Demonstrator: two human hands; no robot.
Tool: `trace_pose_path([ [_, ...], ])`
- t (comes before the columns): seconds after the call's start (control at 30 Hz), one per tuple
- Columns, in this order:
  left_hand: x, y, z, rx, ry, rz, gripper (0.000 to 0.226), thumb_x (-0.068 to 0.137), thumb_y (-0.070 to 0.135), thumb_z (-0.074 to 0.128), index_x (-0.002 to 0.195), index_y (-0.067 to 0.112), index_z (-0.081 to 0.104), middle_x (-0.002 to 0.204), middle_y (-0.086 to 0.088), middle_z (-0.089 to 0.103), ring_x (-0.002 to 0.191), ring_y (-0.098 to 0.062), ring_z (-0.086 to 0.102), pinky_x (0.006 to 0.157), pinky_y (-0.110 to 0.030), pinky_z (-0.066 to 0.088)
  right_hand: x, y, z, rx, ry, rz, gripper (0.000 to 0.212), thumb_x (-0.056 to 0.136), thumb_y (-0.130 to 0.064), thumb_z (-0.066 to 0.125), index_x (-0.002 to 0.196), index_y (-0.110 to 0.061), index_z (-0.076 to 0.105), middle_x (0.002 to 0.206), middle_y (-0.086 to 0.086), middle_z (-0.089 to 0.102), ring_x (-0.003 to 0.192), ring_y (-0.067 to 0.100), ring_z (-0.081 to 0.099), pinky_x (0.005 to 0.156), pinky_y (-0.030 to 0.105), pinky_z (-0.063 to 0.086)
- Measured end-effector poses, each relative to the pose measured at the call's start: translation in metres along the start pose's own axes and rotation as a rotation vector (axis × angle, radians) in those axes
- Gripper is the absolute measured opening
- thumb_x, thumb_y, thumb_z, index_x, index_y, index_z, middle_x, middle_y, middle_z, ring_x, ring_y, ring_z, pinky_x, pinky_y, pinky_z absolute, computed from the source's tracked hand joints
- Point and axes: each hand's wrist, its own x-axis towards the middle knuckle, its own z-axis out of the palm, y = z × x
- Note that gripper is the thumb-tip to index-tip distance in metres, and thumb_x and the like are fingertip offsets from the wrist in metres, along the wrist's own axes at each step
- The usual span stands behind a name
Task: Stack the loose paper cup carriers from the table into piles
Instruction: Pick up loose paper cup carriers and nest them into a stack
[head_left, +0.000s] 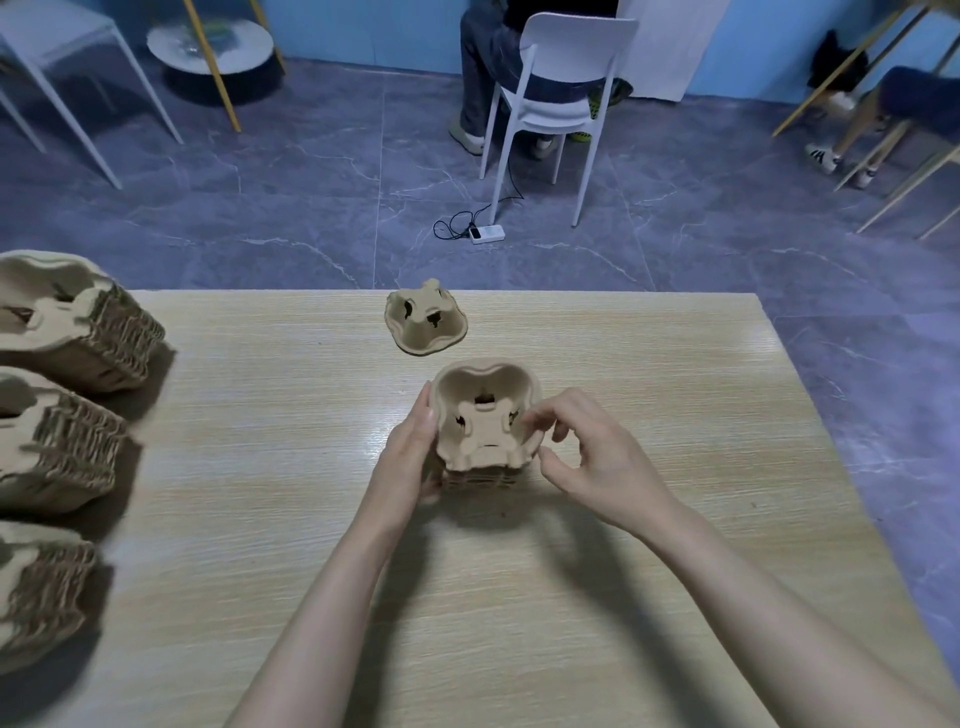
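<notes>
A short pile of brown pulp cup carriers (485, 426) stands at the middle of the wooden table (649, 374). My left hand (413, 449) holds the pile's left side, fingers straight along its wall and thumb under the front edge. My right hand (587, 454) is at the pile's right side with fingers loosely curled; its fingertips touch the top carrier's right rim. One loose carrier (426, 323) lies alone near the table's far edge, just beyond the pile.
Three tall piles of carriers (78, 322) (52, 441) (36, 592) line the table's left edge. Beyond the table a person sits on a white chair (558, 93), with a power strip (487, 233) and cable on the tiled floor. More chairs stand at the left and right.
</notes>
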Motion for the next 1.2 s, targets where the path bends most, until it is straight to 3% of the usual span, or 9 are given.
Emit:
trace_pose_path([
  [0.13, 0.009, -0.01, -0.003, -0.027, 0.054, -0.004, 0.045, 0.099, 0.034, 0.05, 0.138, 0.05, 0.037, 0.08, 0.038, 0.061, 0.078, 0.0, 0.055, 0.077, -0.035, 0.042, -0.001, -0.001, 0.001, 0.006, 0.031, 0.124, 0.042, 0.075, -0.044, 0.044, 0.113, -0.033, 0.057, 0.098, -0.014, 0.05, 0.089, 0.008, 0.054, 0.07, 0.028, 0.046],
  [0.27, 0.012, -0.015, -0.005, -0.012, 0.064, 0.012, 0.051, 0.099, 0.026, 0.055, 0.141, 0.048, 0.037, 0.116, 0.026, 0.057, 0.089, 0.009, 0.062, 0.073, -0.022, 0.051, 0.0, 0.004, 0.005, 0.007, 0.021, 0.281, 0.049, 0.086, -0.056, 0.053, 0.131, -0.036, 0.051, 0.117, -0.015, 0.049, 0.094, 0.005, 0.056, 0.079, 0.033, 0.05],
  [0.43, 0.012, -0.019, -0.007, -0.017, 0.07, 0.005, 0.049, 0.095, 0.034, 0.062, 0.13, 0.063, 0.042, 0.138, 0.012, 0.051, 0.121, -0.01, 0.057, 0.104, -0.045, 0.048, 0.004, 0.005, 0.019, 0.316, -0.128, 0.458, 0.058, 0.091, -0.043, 0.063, 0.144, -0.042, 0.039, 0.127, -0.009, 0.061, 0.105, 0.011, 0.062, 0.1, 0.044, 0.047],
  [0.6, 0.004, -0.021, -0.02, -0.029, 0.158, 0.029, 0.051, 0.096, 0.025, 0.061, 0.128, 0.062, 0.045, 0.14, 0.007, 0.052, 0.123, -0.012, 0.056, 0.106, -0.049, 0.046, 0.012, -0.006, 0.036, 0.403, -0.12, 0.442, 0.051, 0.092, -0.03, 0.064, 0.131, -0.053, 0.039, 0.11, -0.012, 0.067, 0.096, 0.009, 0.067, 0.096, 0.045, 0.051],
  [0.8, -0.012, -0.021, -0.055, -0.073, 0.272, 0.021, 0.052, 0.08, 0.048, 0.065, 0.126, 0.066, 0.048, 0.135, 0.011, 0.056, 0.116, -0.013, 0.061, 0.094, -0.052, 0.054, 0.033, -0.023, 0.062, 0.442, -0.222, 0.396, 0.066, 0.076, -0.051, 0.065, 0.139, -0.048, 0.043, 0.117, -0.01, 0.068, 0.098, 0.013, 0.068, 0.093, 0.047, 0.053],
  [0.93, -0.017, -0.022, -0.071, -0.185, 0.34, 0.026, 0.037, 0.092, 0.043, 0.06, 0.12, 0.066, 0.053, 0.133, 0.02, 0.054, 0.119, -0.008, 0.058, 0.086, -0.04, 0.055, 0.049, -0.033, 0.071, 0.403, -0.29, 0.35, 0.048, 0.085, -0.044, 0.068, 0.129, -0.05, 0.049, 0.112, -0.007, 0.069, 0.094, 0.009, 0.068, 0.089, 0.038, 0.055],
  [1.07, -0.019, -0.021, -0.077, -0.231, 0.358, 0.028, 0.039, 0.097, 0.032, 0.054, 0.129, 0.054, 0.05, 0.128, 0.021, 0.056, 0.107, 0.0, 0.062, 0.069, -0.023, 0.056, 0.085, -0.038, 0.055, 0.302, -0.354, 0.282, 0.019, 0.092, -0.037, 0.063, 0.11, -0.039, 0.064, 0.093, -0.009, 0.071, 0.082, 0.007, 0.063, 0.071, 0.023, 0.047],
  [1.13, -0.019, -0.021, -0.077, -0.202, 0.34, 0.033, 0.039, 0.097, 0.032, 0.055, 0.128, 0.055, 0.049, 0.128, 0.019, 0.056, 0.11, -0.002, 0.061, 0.067, -0.021, 0.056, 0.115, -0.034, 0.048, 0.178, -0.289, 0.232, 0.024, 0.092, -0.035, 0.064, 0.116, -0.031, 0.067, 0.103, -0.006, 0.068, 0.081, 0.01, 0.057, 0.071, 0.023, 0.043],
  [1.2, -0.019, -0.019, -0.076, -0.188, 0.32, 0.039, 0.037, 0.098, 0.031, 0.053, 0.124, 0.057, 0.048, 0.124, 0.022, 0.055, 0.112, -0.004, 0.06, 0.067, -0.019, 0.056, 0.147, -0.029, 0.044, 0.046, -0.216, 0.167, 0.039, 0.091, -0.026, 0.067, 0.13, -0.028, 0.061, 0.116, 0.003, 0.063, 0.087, 0.015, 0.054, 0.083, 0.028, 0.043],
])
